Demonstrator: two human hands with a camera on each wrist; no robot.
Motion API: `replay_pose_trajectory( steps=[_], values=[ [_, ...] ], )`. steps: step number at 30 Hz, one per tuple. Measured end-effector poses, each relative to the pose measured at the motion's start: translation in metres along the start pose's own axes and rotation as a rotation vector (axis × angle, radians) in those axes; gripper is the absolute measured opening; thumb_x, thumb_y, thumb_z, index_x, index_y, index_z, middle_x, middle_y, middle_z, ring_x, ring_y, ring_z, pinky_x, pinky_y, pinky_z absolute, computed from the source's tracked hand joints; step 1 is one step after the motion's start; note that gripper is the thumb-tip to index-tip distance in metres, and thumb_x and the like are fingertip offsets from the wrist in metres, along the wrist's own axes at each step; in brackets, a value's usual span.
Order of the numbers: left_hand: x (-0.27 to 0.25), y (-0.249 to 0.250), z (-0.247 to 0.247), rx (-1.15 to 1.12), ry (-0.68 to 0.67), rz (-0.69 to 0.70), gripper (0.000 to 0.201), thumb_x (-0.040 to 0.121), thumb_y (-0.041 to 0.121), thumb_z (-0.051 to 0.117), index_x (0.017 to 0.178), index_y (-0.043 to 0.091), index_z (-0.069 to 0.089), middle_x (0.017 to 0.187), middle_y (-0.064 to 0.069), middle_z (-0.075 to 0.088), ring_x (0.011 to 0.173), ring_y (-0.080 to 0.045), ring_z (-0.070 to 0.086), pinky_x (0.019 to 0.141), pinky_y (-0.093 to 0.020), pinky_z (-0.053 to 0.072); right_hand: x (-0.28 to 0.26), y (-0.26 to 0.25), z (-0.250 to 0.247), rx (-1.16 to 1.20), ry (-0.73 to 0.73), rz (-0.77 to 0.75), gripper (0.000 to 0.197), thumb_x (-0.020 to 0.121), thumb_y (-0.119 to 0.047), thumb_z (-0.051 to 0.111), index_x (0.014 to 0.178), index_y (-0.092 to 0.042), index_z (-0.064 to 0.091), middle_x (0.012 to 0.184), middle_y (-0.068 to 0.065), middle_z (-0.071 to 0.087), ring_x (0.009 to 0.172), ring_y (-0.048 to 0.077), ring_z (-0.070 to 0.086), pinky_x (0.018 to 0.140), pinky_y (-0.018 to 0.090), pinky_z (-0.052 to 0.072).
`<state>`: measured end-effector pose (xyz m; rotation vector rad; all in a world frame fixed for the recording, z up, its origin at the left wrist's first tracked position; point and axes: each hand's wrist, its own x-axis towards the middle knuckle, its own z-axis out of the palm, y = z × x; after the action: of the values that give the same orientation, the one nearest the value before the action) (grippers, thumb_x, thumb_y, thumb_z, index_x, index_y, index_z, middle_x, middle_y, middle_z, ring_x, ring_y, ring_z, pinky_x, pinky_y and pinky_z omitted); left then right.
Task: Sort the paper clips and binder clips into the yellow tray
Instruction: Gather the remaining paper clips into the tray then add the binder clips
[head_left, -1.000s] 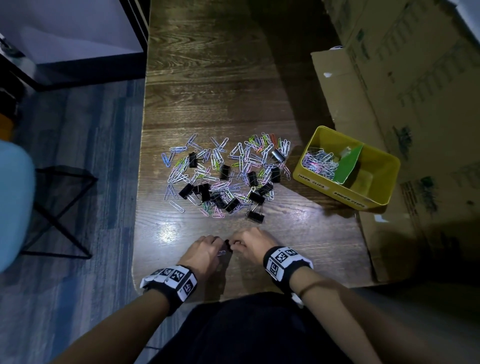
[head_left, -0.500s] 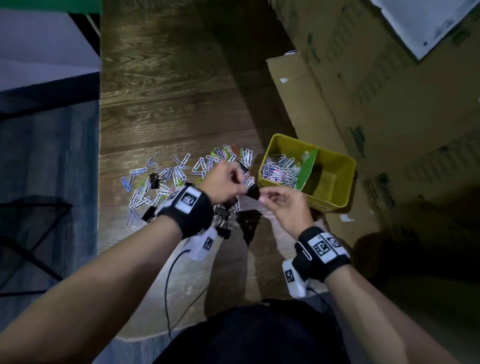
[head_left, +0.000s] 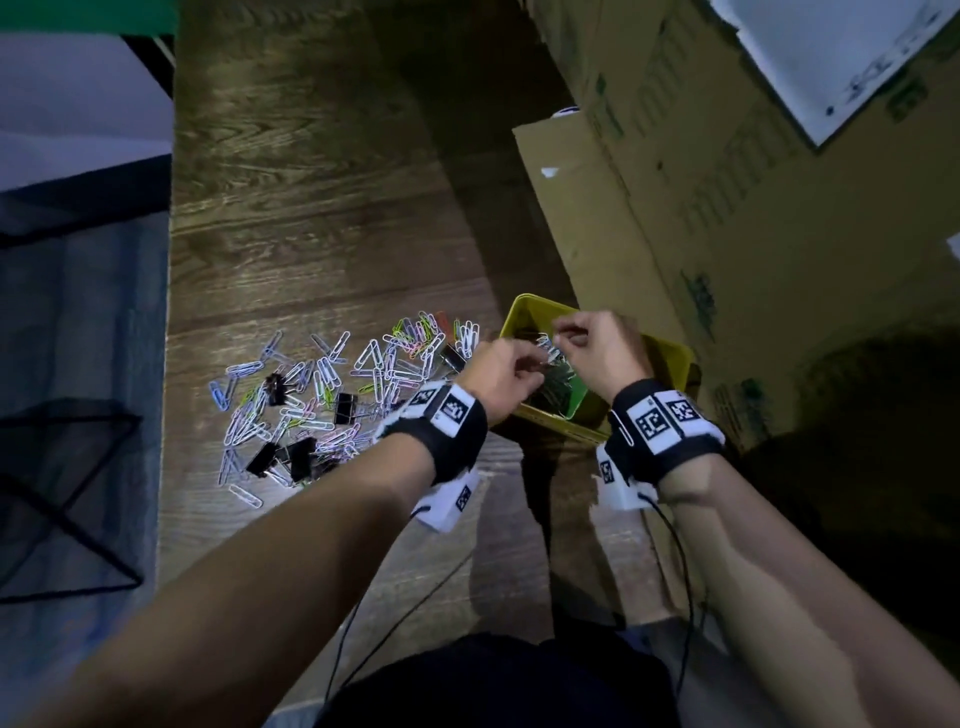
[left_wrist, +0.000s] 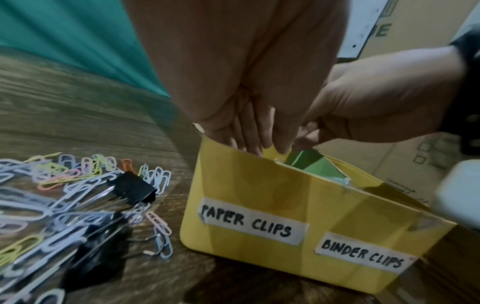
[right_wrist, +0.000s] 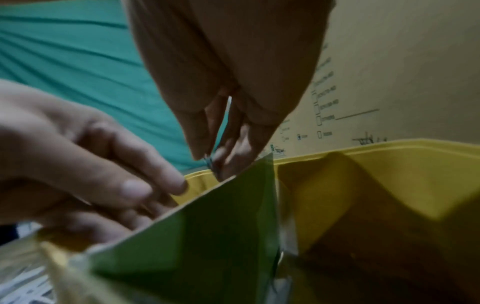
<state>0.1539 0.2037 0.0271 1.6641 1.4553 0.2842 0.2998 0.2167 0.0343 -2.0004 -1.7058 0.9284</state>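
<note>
The yellow tray (head_left: 675, 358) stands at the table's right, split by a green divider (right_wrist: 207, 226); its front wall (left_wrist: 259, 195) is labelled PAPER CLIPS on the left and BINDER CLIPS on the right. Both hands hover over the left compartment. My right hand (right_wrist: 211, 162) pinches a thin paper clip between its fingertips. My left hand (head_left: 535, 361) has its fingers bunched, with white paper clips (head_left: 550, 353) at their tips. A mixed pile of coloured paper clips (head_left: 322, 395) and black binder clips (head_left: 345, 408) lies on the wood to the left of the tray.
Tall cardboard boxes (head_left: 727, 208) stand right behind and beside the tray. The table's left edge (head_left: 169, 364) drops to the floor, where a black wire frame (head_left: 62, 467) stands. Thin cables hang from both wristbands.
Both hands have moved from the table's near edge, past the pile, to above the tray's left compartment. The head view has swung right.
</note>
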Motion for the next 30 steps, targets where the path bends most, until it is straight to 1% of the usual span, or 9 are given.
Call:
replay_pose_trajectory(
  steps=[3,6,9,11,14,17,19,25,30],
  values=[
    [-0.03,-0.018,-0.012,-0.177,0.133,0.015,0.016,0.086,0.013,0.061,0.1,0.017,0.069,0.099,0.002,0.069,0.086,-0.01,0.063,0.08,-0.017,0.047,0.0,-0.014,0.002,-0.163,-0.118,-0.034,0.029,0.089,-0.021,0.063,0.118,-0.018,0.066,0.113,0.01,0.068,0.102,0.023,0.063,0.086,0.025,0.046],
    [-0.065,-0.06,-0.035,-0.27,0.267,-0.027,0.016,0.086,0.009,0.062,0.097,0.018,0.069,0.093,0.007,0.067,0.084,0.0,0.061,0.074,-0.011,0.05,-0.012,-0.036,0.014,-0.182,-0.059,-0.198,0.024,0.09,-0.021,0.061,0.113,-0.018,0.068,0.114,0.008,0.067,0.099,0.022,0.063,0.087,0.029,0.048],
    [-0.101,-0.12,-0.073,-0.095,0.376,-0.135,0.023,0.084,0.002,0.061,0.1,0.017,0.067,0.096,0.0,0.064,0.073,-0.001,0.056,0.063,-0.007,0.045,-0.031,-0.065,0.047,-0.144,-0.159,-0.415,0.022,0.091,-0.022,0.059,0.111,-0.017,0.068,0.111,0.004,0.065,0.095,0.015,0.059,0.088,0.031,0.049],
    [-0.121,-0.164,-0.098,0.134,0.426,-0.191,0.031,0.079,-0.003,0.06,0.104,0.014,0.066,0.099,-0.009,0.06,0.07,-0.014,0.053,0.07,-0.018,0.045,-0.048,-0.085,0.078,-0.186,-0.332,-0.526,0.024,0.092,-0.026,0.058,0.114,-0.019,0.066,0.114,0.003,0.062,0.101,0.015,0.057,0.093,0.035,0.048],
    [-0.141,-0.216,-0.123,0.286,0.301,-0.223,0.048,0.073,0.0,0.065,0.117,0.018,0.059,0.108,-0.014,0.048,0.072,-0.022,0.05,0.081,-0.038,0.049,-0.07,-0.112,0.13,-0.301,-0.548,-0.629,0.036,0.091,-0.027,0.058,0.126,-0.017,0.057,0.123,0.005,0.054,0.113,0.022,0.052,0.093,0.04,0.047],
    [-0.148,-0.235,-0.129,0.446,0.073,-0.215,0.058,0.075,0.021,0.069,0.129,0.03,0.048,0.124,-0.011,0.041,0.098,-0.03,0.054,0.088,-0.04,0.047,-0.086,-0.124,0.181,-0.505,-0.613,-0.624,0.054,0.088,-0.03,0.06,0.137,-0.016,0.042,0.136,0.011,0.041,0.127,0.029,0.037,0.098,0.045,0.041],
    [-0.145,-0.238,-0.127,0.521,-0.003,-0.244,0.061,0.078,0.033,0.067,0.133,0.033,0.04,0.131,-0.009,0.036,0.107,-0.03,0.053,0.088,-0.042,0.049,-0.093,-0.127,0.205,-0.59,-0.593,-0.588,0.06,0.087,-0.034,0.062,0.139,-0.017,0.036,0.141,0.013,0.035,0.131,0.03,0.03,0.103,0.047,0.035],
    [-0.132,-0.235,-0.115,0.533,-0.035,-0.288,0.058,0.081,0.027,0.066,0.129,0.024,0.033,0.13,-0.009,0.036,0.094,-0.032,0.06,0.074,-0.044,0.053,-0.1,-0.119,0.24,-0.602,-0.514,-0.495,0.06,0.086,-0.025,0.065,0.136,-0.017,0.034,0.14,0.012,0.036,0.128,0.031,0.031,0.1,0.049,0.041],
    [-0.129,-0.246,-0.106,0.535,-0.064,-0.238,0.046,0.085,0.023,0.061,0.124,0.024,0.037,0.135,-0.009,0.034,0.098,-0.035,0.059,0.073,-0.045,0.052,-0.097,-0.115,0.246,-0.527,-0.493,-0.454,0.045,0.089,-0.014,0.059,0.13,-0.018,0.04,0.138,0.009,0.04,0.126,0.031,0.035,0.093,0.046,0.047]
  ],
)
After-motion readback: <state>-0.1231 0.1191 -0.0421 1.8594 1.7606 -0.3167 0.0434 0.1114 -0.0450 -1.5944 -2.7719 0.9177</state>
